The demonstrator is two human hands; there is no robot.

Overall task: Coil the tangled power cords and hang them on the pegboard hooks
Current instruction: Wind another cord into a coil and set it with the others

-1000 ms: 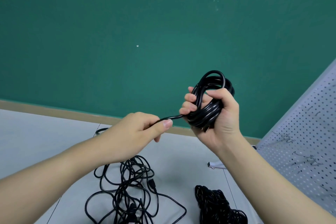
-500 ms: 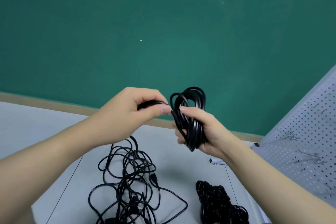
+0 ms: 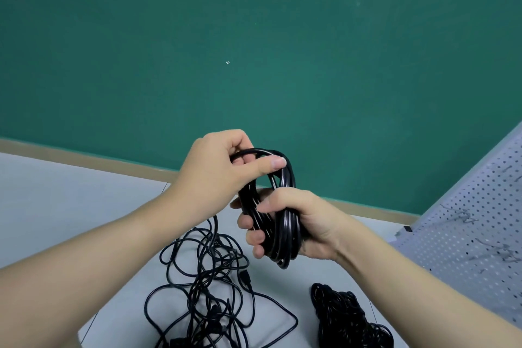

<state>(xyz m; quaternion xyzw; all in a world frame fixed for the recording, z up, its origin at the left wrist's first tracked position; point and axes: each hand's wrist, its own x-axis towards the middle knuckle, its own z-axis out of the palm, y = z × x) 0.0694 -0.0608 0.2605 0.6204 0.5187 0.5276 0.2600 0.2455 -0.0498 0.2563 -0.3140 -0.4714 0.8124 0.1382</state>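
Note:
My right hand (image 3: 299, 223) grips a coil of black power cord (image 3: 285, 223), fingers wrapped round its lower half. At the top of that coil my left hand (image 3: 223, 172) pinches a loop of the same cord between thumb and fingers. Both hands are held above the floor. Below them lies a tangled heap of black cords (image 3: 209, 294) with a plug showing. A white pegboard (image 3: 474, 229) with metal hooks (image 3: 463, 215) leans at the right edge.
A second dense bundle of thin black cord (image 3: 347, 316) lies on the grey floor (image 3: 56, 200) at the bottom right. A green wall (image 3: 254, 51) with a tan baseboard stands behind.
My left hand has come in from the left and up to the top of the coil, laying another loop on it. My right hand has lowered slightly with the coil.

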